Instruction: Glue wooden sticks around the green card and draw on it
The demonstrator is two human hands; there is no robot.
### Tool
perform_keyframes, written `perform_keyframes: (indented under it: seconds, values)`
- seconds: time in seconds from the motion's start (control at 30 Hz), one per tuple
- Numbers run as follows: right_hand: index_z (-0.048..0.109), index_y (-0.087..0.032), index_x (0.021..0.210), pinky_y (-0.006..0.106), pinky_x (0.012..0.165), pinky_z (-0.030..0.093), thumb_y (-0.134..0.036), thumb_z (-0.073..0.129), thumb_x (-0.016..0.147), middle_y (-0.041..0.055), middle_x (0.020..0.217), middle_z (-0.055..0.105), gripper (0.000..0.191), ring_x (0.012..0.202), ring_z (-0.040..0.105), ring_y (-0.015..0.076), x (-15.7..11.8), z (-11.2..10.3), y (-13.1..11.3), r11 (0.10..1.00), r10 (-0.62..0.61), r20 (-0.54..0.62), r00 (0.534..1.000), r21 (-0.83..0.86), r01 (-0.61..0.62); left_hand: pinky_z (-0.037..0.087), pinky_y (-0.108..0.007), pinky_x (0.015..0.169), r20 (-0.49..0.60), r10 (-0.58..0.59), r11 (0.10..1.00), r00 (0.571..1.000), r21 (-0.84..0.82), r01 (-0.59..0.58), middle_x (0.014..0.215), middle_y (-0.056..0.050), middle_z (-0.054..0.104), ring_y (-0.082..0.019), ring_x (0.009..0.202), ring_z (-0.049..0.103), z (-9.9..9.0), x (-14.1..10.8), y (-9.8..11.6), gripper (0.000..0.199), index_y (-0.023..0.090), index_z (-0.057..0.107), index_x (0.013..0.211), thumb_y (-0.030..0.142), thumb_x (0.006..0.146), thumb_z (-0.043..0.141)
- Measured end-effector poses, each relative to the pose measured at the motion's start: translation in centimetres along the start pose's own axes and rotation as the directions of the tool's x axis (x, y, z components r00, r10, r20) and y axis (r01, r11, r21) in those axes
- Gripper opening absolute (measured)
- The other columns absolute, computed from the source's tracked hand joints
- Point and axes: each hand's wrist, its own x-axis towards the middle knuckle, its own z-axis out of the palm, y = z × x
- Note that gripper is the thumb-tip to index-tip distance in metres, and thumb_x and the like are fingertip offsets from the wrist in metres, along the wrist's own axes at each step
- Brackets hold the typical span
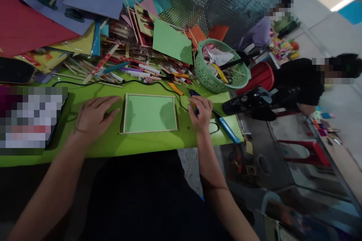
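Note:
A light green sheet (149,113) edged with thin wooden sticks lies flat on the bright green table (104,147), between my two hands. To its left, my left hand (97,115) rests on the tabletop, fingers stretched out and holding nothing. My right hand (201,111) is closed around a dark blue glue gun (194,93), just right of the framed sheet. Much of the glue gun is hidden by my fingers. A black cord (154,81) runs across the table towards that hand. Beside my right wrist lies a light-blue-handled tool (229,130).
Coloured paper, sticks and markers (141,69) pile up along the back. A green basket (222,79) of tools stands at the back right. At the left is a blurred-out screen (28,120). A person in black (299,83) is at the right, near a red stool (308,152).

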Motion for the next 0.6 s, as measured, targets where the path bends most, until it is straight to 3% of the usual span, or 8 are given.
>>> perform_keyframes:
  seconds: [0.33, 0.6]
  values:
    - [0.071, -0.024, 0.120, 0.049, 0.108, 0.042, -0.034, 0.047, 0.101, 0.0118, 0.122, 0.071, 0.032, 0.123, 0.059, 0.0299, -0.3, 0.4, 0.9, 0.999, -0.019, -0.059, 0.998, -0.043, 0.016, 0.047, -0.034, 0.108, -0.079, -0.056, 0.998, 0.995, -0.023, 0.055, 0.131, -0.004, 0.074, -0.016, 0.114, 0.066, -1.1, 0.2, 1.5, 0.049, 0.010, 0.066, 0.130, 0.044, 0.109, 0.038]
    - [0.068, -0.025, 0.120, 0.055, 0.105, 0.043, -0.032, 0.046, 0.102, 0.0132, 0.122, 0.069, 0.029, 0.122, 0.057, 0.0330, -0.3, 1.3, 1.9, 0.992, -0.032, -0.085, 0.996, -0.124, 0.022, 0.043, -0.026, 0.108, -0.144, -0.088, 0.996, 0.986, 0.011, 0.091, 0.131, 0.001, 0.073, -0.012, 0.117, 0.062, -1.2, -0.5, 2.2, 0.059, 0.009, 0.068, 0.129, 0.052, 0.110, 0.033]
